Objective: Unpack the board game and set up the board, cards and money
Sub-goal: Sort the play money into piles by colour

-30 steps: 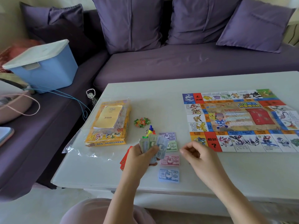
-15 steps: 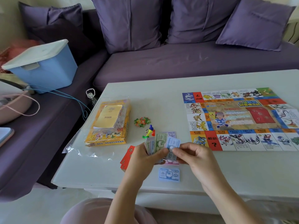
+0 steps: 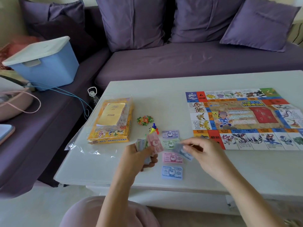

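Observation:
The game board (image 3: 246, 118) lies unfolded on the right of the white table (image 3: 164, 90). My left hand (image 3: 139, 156) grips a fan of paper money (image 3: 150, 143) with a pink note on top. My right hand (image 3: 205, 153) pinches one blue note (image 3: 183, 151) just above the table. Sorted notes lie in a column between my hands: purple (image 3: 170, 134), green (image 3: 170, 143), pink (image 3: 173, 157) and blue (image 3: 172, 172). The yellow game box (image 3: 111, 122) sits to the left, partly in its clear wrapper.
Small coloured play pieces (image 3: 153, 128) and a green-and-red star-shaped cluster (image 3: 145, 120) lie between box and board. A purple sofa (image 3: 180, 59) wraps round the table's far and left sides. On it stand a blue lidded bin (image 3: 44, 63) and a pink bag (image 3: 14, 102).
My right hand has pulled a blue note off the fan in my left hand and carried it right and down. A pink note now tops the fan.

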### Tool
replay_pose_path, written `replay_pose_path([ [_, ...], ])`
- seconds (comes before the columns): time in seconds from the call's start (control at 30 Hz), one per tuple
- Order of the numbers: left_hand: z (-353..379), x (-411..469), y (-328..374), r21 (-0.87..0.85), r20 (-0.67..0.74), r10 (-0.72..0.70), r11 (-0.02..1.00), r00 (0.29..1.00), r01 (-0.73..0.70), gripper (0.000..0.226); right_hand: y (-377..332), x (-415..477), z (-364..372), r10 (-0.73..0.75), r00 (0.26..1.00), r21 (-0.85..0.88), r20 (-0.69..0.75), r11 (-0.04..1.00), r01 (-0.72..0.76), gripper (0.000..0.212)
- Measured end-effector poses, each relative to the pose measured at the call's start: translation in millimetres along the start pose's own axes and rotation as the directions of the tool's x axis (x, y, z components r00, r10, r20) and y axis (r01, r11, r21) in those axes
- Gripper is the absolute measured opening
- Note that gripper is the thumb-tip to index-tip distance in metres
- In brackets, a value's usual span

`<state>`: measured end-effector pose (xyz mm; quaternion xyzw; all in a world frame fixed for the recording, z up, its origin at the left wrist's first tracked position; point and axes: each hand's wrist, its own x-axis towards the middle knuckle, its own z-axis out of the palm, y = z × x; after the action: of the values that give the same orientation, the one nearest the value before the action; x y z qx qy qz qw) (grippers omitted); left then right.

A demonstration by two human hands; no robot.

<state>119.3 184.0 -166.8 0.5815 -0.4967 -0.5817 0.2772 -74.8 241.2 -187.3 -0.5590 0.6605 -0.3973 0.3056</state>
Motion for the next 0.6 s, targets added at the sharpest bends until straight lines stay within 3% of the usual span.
replay_pose_path([
  [0.1,-4.2,1.2,-2.8,0.021,0.008,-0.062,0.998,0.998,0.062,0.011,-1.8,-2.1,2.9,0.037,0.984,-0.111,0.177,0.994,-0.017,0.02],
  [0.2,-1.4,3.0,-6.6,0.144,0.045,-0.114,0.984,0.992,0.107,0.013,-0.1,-7.2,20.0,0.062,0.99,-0.016,0.124,0.998,-0.06,0.018],
  [0.33,0.6,4.8,-10.1,0.267,0.078,-0.139,0.957,0.987,0.114,0.011,5.3,-12.3,36.4,0.076,0.995,-0.02,0.065,0.997,-0.075,0.017],
  [0.6,0.2,2.8,-7.3,0.32,0.091,-0.168,0.938,0.982,0.131,0.009,7.2,-16.3,31.6,-0.064,0.998,-0.215,0.019,0.974,0.067,0.024],
])
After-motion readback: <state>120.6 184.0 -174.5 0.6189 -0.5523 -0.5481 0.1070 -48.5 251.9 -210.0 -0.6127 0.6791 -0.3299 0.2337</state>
